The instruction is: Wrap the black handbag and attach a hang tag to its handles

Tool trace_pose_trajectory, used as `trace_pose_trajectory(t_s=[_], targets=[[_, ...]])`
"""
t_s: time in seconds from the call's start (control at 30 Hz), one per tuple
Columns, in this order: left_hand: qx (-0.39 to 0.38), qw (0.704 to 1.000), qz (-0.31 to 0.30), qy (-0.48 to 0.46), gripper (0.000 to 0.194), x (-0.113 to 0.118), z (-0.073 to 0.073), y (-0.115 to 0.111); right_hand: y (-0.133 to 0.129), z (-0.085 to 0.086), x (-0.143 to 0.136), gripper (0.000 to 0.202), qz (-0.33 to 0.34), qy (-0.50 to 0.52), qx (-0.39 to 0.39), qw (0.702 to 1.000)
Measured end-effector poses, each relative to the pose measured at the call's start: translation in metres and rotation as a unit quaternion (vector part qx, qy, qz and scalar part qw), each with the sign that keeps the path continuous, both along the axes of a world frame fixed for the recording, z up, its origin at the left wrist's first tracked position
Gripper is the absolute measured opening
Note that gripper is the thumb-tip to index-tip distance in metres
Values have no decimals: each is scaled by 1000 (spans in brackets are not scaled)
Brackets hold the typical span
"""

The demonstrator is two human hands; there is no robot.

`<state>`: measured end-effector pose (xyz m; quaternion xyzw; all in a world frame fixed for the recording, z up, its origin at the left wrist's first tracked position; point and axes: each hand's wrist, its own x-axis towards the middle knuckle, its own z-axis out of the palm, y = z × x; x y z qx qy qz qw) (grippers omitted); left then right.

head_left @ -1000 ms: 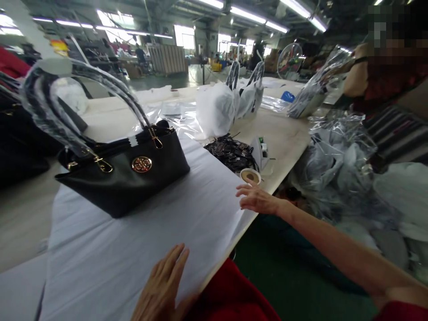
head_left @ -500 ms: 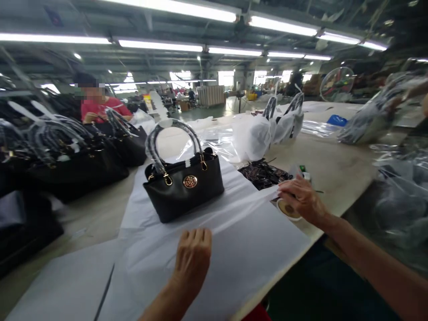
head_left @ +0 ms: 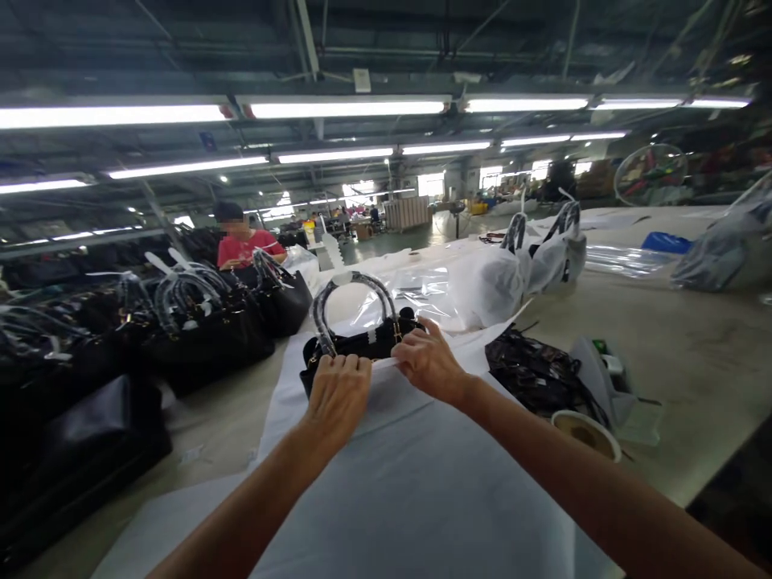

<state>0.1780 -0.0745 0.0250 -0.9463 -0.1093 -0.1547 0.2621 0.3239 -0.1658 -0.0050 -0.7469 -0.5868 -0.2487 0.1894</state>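
Observation:
A black handbag (head_left: 386,341) stands upright on the table, its two raised handles wrapped in clear plastic. White wrapping paper (head_left: 434,482) lies beneath it and is lifted over its front, hiding most of the front panel. My left hand (head_left: 338,396) is closed on the paper's folded edge at the bag's left front. At the right front, my right hand (head_left: 429,360) pinches the same edge, close to the bag's top rim. A short stretch of taut paper spans the gap between both hands.
Several black handbags (head_left: 205,346) crowd the left side. Right of the paper lie a pile of dark strips (head_left: 536,370) and a tape roll (head_left: 585,434). Wrapped bags (head_left: 555,249) stand farther back, near a blue object (head_left: 667,243). A person in red (head_left: 250,245) works at back left.
Both hands have moved to the bag's front and brought the paper up over it, covering the round gold emblem. My right hand has come in from the right. The view has shifted.

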Motion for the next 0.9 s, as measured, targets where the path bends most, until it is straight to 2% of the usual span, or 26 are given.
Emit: trace_pose_trajectory(t_s=[0.07,0.1,0.17,0.23,0.27,0.33,0.4,0.47,0.57,0.63,0.7,0.77,0.8,0.9], targets=[[65,996,-35,-53,34,-3,-10,-8,18,3,10,15,-13,-2,5,1000],[82,991,-77,-68,34,-4,-22,-13,26,4,14,15,-17,-9,11,1000],[57,981,-175,-67,32,-3,-53,-19,39,5,20,15,-20,-22,13,999],[17,984,-161,-75,35,8,-85,-12,48,5,24,15,-25,-30,11,999],[21,984,-150,-93,40,16,-98,-2,52,5,26,15,-27,-32,10,999],[42,984,-116,-131,50,36,-111,23,58,5,28,16,-30,-38,10,999],[55,981,-93,-159,54,55,-110,49,60,6,30,15,-30,-45,12,998],[58,979,-88,-175,59,68,-103,68,62,6,32,16,-29,-50,25,998],[62,976,-96,-185,67,79,-93,83,65,7,36,16,-21,-47,111,992],[46,977,-97,-182,71,84,-91,88,71,11,39,28,-21,-23,197,980],[14,981,-91,-170,75,90,-91,91,82,20,43,51,-24,32,253,967],[-25,985,-80,-153,78,95,-88,93,95,32,48,67,-25,125,248,960],[-45,986,-71,-146,79,97,-86,94,101,38,50,66,-22,180,224,958],[-103,987,-50,-110,80,99,-76,96,117,51,55,32,13,299,141,944]])
